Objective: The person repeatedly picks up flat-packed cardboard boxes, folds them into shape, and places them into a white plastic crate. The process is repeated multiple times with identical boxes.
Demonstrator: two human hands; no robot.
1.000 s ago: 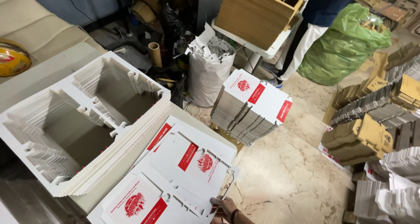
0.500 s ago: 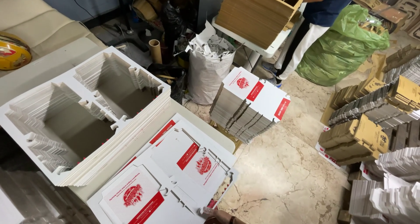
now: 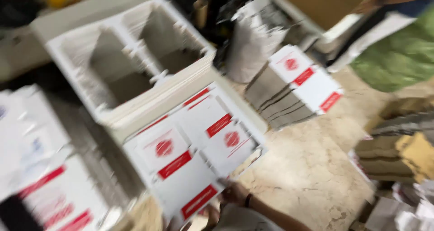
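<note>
Since half a second ago the view has swung left and down, blurring everything; more white-and-red stacks now show at the lower left, and the hand that sat at the very bottom edge has come up to the near edge of the top blank.

That blank — a flat white die-cut carton sheet with red bars and round red marks — lies uppermost on a pile of like sheets, just in front of the white ones with the two square cut-outs. One hand, with a dark band at the wrist, touches the sheet's near corner. Which hand it is I cannot tell, nor whether its grip has closed on the edge or merely rests there; the blur hides the fingers. No second hand of the wearer shows.

To lift one sheet cleanly, I judge it best to pinch only the top layer at that corner, peel it up before sliding, and keep it flat so the tabs do not snag the sheet beneath.

Further off, another stack of blanks leans on the stone floor, beside a grey sack. A co-worker stands at the upper right near a green bag.
</note>
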